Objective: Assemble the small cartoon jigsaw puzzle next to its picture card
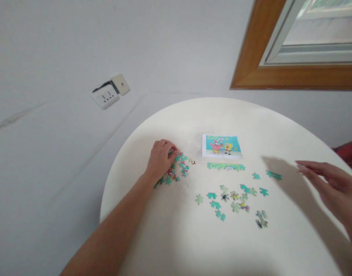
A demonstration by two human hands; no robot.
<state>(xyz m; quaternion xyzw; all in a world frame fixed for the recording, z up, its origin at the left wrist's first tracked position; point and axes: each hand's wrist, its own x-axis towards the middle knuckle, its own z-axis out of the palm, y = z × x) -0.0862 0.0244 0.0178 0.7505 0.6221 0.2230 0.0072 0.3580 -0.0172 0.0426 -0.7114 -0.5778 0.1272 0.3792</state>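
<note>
Our left hand (161, 158) rests knuckles-up on a heap of small jigsaw pieces (176, 170), fingers curled down together into the top of the heap; we cannot tell whether the fingertips pinch a piece, because the back of the hand hides them. The heap is mostly teal with specks of pink and yellow, and it lies on the left part of a round white table (170, 237). Our bare left forearm runs from the lower left corner up to that hand.

Our right hand (332, 188) hovers above the right edge of the table, flat and loosely spread, fingers stretched toward the left, holding nothing. Its shadow falls on the tabletop beneath it, close to a teal piece (273, 175) lying alone.

Between the hands, near the middle of the table, a joined strip of green pieces (225, 166) lies flat. Just beyond it, farther from us, sits a small reference picture (221, 145) showing cartoon figures on a teal background with a white border. Nearer to us than the strip, loose pieces (236, 199) are scattered apart from one another, teal and pale green, a few with darker print.

Beyond the table is a pale grey floor. A white power strip (106, 94) lies on it at upper left. A wooden window frame (291, 73) fills the upper right corner
</note>
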